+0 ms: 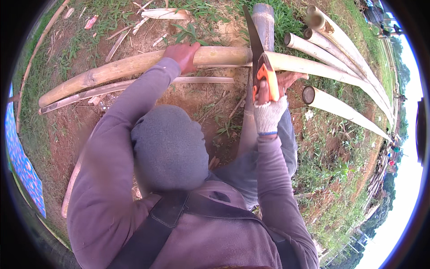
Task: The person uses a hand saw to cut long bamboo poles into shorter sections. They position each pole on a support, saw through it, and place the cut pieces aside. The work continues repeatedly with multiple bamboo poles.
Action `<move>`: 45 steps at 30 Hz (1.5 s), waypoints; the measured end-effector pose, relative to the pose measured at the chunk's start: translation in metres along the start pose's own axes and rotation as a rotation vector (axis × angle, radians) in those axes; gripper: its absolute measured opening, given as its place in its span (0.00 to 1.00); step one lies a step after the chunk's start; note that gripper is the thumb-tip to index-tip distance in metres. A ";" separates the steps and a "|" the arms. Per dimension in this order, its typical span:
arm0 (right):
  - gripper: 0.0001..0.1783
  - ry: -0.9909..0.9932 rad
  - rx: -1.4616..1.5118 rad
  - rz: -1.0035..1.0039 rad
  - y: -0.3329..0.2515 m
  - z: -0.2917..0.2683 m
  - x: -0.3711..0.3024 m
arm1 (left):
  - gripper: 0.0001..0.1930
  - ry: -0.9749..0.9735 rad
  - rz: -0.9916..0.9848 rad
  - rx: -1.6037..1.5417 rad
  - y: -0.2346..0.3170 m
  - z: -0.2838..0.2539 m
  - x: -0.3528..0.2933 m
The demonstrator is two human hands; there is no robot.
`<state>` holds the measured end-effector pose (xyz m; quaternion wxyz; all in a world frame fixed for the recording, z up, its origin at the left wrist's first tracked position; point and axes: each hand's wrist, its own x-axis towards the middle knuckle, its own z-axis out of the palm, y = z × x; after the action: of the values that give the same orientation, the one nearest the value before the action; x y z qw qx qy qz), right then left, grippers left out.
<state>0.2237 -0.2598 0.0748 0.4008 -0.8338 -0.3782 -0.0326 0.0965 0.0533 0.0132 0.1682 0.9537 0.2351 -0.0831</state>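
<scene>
My left hand (182,57), bare, is closed over the top of a long yellowish bamboo pole (121,65) that lies crosswise ahead of me. In my right hand (270,106), which wears a pale knitted glove, is the orange handle of a handsaw (267,75). Its dark blade (253,33) points away from me and crosses the pole beside a node; how deep it has cut is not visible. Another bamboo pole (263,27) runs lengthwise under the first. Partly hidden behind the saw, a bare foot (291,80) is against the crosswise pole.
Several cut bamboo poles (340,51) lie to the right, one (345,107) nearer. A split bamboo strip (201,80) runs alongside the held pole. Dry husks (165,14) litter the grass and soil. A rounded grey cloth-covered shape (170,148) blocks the lower middle. Blue patterned sheeting (24,166) is at left.
</scene>
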 end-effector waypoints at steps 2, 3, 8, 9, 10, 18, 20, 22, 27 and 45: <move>0.06 -0.069 0.127 0.194 -0.033 -0.003 0.023 | 0.38 0.005 -0.018 0.019 -0.008 -0.006 -0.004; 0.06 -0.053 0.028 0.138 -0.035 -0.010 0.004 | 0.38 0.002 -0.020 0.006 -0.006 -0.005 -0.011; 0.23 -0.018 0.164 0.376 -0.036 -0.094 -0.177 | 0.38 0.018 -0.029 -0.011 -0.014 0.005 -0.010; 0.25 0.002 0.251 0.503 -0.053 -0.107 -0.193 | 0.38 0.010 -0.035 -0.005 -0.014 0.001 -0.009; 0.25 -0.013 0.244 0.489 -0.050 -0.107 -0.191 | 0.37 0.003 -0.044 0.001 -0.014 0.000 -0.009; 0.14 -0.029 0.109 0.171 -0.022 0.004 0.028 | 0.36 0.008 -0.021 0.013 -0.005 -0.010 0.002; 0.13 -0.007 0.109 0.146 -0.017 -0.005 -0.011 | 0.36 -0.035 -0.023 0.003 0.000 -0.004 -0.011; 0.12 0.083 0.198 0.093 -0.015 -0.026 -0.077 | 0.36 0.019 -0.038 0.026 -0.011 -0.008 -0.008; 0.17 -0.023 0.324 0.421 -0.048 -0.104 -0.190 | 0.36 -0.030 -0.046 -0.016 -0.011 0.001 -0.009; 0.16 0.007 0.472 0.479 -0.038 -0.094 -0.154 | 0.37 0.006 -0.038 -0.004 -0.011 0.003 -0.005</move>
<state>0.1121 -0.4034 0.1080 0.5804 -0.7830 -0.1672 0.1484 0.0869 0.0595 0.0082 0.1680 0.9490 0.2537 -0.0828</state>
